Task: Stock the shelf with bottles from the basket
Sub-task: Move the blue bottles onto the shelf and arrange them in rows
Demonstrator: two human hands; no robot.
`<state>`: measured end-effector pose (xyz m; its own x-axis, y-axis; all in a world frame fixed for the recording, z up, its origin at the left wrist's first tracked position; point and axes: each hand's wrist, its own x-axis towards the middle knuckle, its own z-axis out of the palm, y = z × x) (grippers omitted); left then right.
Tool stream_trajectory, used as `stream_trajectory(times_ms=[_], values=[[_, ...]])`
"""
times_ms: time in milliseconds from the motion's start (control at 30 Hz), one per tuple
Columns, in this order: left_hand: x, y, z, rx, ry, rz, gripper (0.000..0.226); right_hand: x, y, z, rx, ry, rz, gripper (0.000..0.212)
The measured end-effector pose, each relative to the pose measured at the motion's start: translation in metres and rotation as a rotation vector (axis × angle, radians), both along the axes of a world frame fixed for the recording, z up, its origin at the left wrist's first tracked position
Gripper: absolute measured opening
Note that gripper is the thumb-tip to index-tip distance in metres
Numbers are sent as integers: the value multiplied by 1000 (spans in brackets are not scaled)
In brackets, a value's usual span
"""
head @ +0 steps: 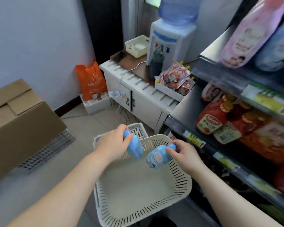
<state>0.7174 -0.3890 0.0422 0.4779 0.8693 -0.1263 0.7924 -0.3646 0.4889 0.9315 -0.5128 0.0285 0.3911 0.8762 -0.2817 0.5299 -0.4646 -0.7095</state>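
Two light blue bottles hang above a cream slotted basket (179,192) that stands on the floor in front of me. My left hand (112,144) grips one blue bottle (135,149) by its cap end, the body pointing down. My right hand (185,154) holds the other blue bottle (156,157) by its neck, tilted with its labelled body toward the left. The basket's inside shows nothing else. The shelf unit (184,112) stands at the right, with red sauce bottles (210,122) on its middle level.
A second white crate (138,129) sits behind the basket. A cardboard box (18,122) rests on a wire rack at the left. A white cabinet (143,102) carries a water dispenser (169,41), a snack tray and a phone. An orange bag (91,79) leans on the wall.
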Motion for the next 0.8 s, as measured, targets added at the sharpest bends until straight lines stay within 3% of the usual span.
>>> stream_trajectory(times_ms=[467,633,800], values=[[70,-26,138,300,-272,-274,25,60,-64,154,408,-111,-117,5],[108,-55,192,369,-382,-285,43,97,-90,202,586,-83,-129,6],[153,-83,233,390,-504,-305,41,142,-116,249,712,-126,-137,4]])
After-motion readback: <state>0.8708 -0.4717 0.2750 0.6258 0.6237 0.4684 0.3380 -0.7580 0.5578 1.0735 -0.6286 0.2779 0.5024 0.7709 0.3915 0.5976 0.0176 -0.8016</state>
